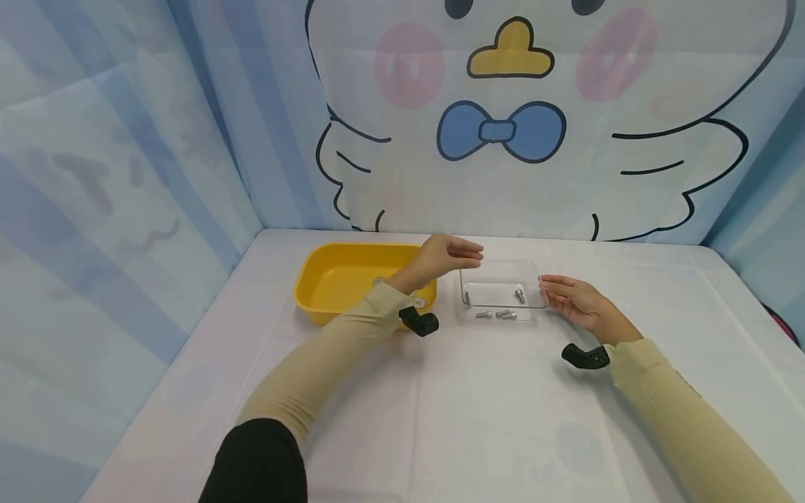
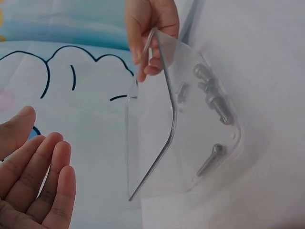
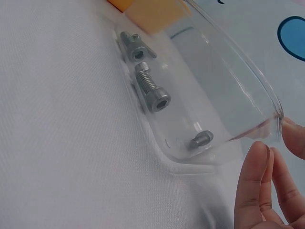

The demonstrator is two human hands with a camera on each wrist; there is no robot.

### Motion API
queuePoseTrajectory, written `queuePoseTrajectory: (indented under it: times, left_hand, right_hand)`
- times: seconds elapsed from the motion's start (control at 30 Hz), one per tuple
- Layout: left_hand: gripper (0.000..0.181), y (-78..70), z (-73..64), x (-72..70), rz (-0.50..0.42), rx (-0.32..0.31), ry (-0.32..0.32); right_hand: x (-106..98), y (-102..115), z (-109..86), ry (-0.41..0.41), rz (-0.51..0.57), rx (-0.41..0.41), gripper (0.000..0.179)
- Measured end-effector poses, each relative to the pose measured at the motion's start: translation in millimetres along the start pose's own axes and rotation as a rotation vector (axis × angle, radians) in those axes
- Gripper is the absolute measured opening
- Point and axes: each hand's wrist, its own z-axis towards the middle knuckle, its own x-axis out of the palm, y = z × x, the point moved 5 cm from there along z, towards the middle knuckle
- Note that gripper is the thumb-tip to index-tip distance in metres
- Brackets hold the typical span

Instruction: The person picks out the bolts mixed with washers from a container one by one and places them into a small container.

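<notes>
A clear plastic box (image 1: 497, 285) stands on the table with several metal socket-head bolts in it. One bolt (image 3: 157, 95) lies along the side of the box floor in the right wrist view; another bolt (image 2: 209, 160) lies apart from the others in the left wrist view. My right hand (image 1: 578, 304) pinches the right rim of the box between thumb and fingers. Above the box's left back corner, my left hand (image 1: 440, 258) holds nothing, its fingers extended and the thumb apart. Its forearm crosses over the yellow tray (image 1: 308, 286) and hides part of it.
Washers (image 1: 419, 302) lie in the yellow tray, partly hidden by the left wrist. A white cloth covers the table (image 1: 490, 419). Behind it hangs a printed curtain (image 1: 503, 188), with another curtain (image 1: 126, 209) along the left side.
</notes>
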Motion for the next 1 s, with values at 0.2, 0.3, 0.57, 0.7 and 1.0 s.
queuePoseTrajectory:
  times: [0.2, 0.3, 0.57, 0.7, 1.0]
  left_hand:
    - [0.034, -5.3, -11.9, -25.6, 0.01, -0.006, -0.004]
    - [0.033, -3.8, -16.2, -38.2, 0.013, -0.018, -0.016]
    - [0.033, 7.1, -21.3, -70.2, 0.08, -0.058, -0.062]
    - [0.031, 16.8, -20.2, -81.2, 0.09, -0.064, -0.085]
    - [0.033, 39.8, -12.1, -90.4, 0.101, -0.058, -0.082]
  right_hand:
    - [-1, 1, -0.1, 0.002, -0.003, -0.006, 0.016]
    - [-2, 2, -0.1, 0.003, -0.013, -0.011, 0.016]
    - [-2, 2, -0.6, -0.002, -0.036, -0.01, 0.016]
    - [-1, 1, -0.8, 0.005, -0.035, -0.014, 0.016]
    - [0, 0, -1.1, 0.032, -0.01, -0.019, 0.017]
